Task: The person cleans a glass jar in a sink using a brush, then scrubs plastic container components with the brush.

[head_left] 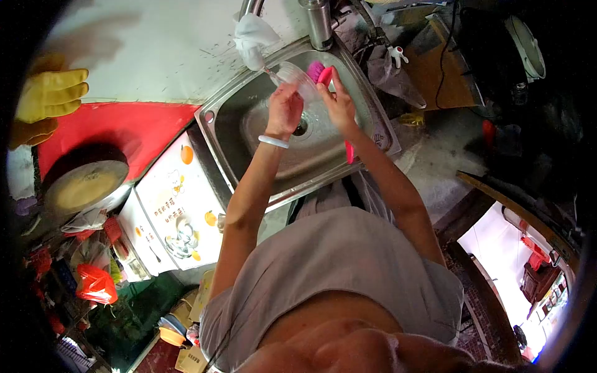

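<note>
Over the steel sink [239,158], my left hand [285,109] holds a clear plastic container [298,78] by its lower side, under the faucet's white cloth-like cover [254,38]. Water appears to run from the cover's end onto the container. My right hand [339,105] grips a pink brush [325,76] whose purple-pink bristles [314,69] are beside the container's right edge. Part of a pink handle [349,151] shows below my right wrist. The drain [301,126] lies between my hands.
A metal cylinder [318,25] stands behind the sink. Yellow gloves [56,93] hang at the upper left above a pan [87,186]. A white printed panel [177,211] adjoins the sink's left side. A grey bag [395,78] lies to the right.
</note>
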`<control>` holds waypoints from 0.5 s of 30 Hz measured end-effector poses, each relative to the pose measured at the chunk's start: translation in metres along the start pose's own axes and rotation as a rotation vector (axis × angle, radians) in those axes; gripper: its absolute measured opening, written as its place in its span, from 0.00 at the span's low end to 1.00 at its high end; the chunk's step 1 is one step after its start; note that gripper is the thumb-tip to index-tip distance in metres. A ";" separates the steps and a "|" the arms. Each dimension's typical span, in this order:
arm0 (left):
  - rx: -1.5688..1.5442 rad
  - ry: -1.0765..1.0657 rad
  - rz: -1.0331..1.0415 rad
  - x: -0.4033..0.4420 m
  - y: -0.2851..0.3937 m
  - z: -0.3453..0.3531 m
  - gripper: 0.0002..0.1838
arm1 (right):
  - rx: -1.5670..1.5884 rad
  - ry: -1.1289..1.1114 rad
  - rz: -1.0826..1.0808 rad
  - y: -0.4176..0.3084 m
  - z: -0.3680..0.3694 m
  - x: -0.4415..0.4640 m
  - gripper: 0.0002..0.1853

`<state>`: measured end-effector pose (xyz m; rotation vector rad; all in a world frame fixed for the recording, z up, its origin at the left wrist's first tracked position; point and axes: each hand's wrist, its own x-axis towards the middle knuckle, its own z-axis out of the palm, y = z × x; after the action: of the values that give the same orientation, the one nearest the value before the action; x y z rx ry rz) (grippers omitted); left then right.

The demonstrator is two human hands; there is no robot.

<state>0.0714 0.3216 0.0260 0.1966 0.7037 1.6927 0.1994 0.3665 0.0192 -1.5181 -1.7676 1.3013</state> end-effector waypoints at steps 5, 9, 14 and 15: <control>0.247 0.040 0.086 -0.008 0.007 0.005 0.16 | -0.045 0.165 -0.083 0.008 0.010 -0.001 0.35; 0.411 0.168 0.162 -0.009 0.002 0.003 0.11 | -0.548 -0.079 -0.339 -0.026 -0.018 -0.017 0.34; 0.842 0.194 0.198 -0.008 0.000 -0.001 0.08 | -0.579 -0.159 -0.295 -0.061 -0.015 0.012 0.30; 0.779 0.209 0.252 -0.005 0.002 0.006 0.08 | -0.599 -0.101 -0.327 -0.062 -0.009 0.018 0.31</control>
<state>0.0736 0.3182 0.0330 0.6803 1.5311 1.6060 0.1713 0.3906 0.0735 -1.3658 -2.4964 0.7291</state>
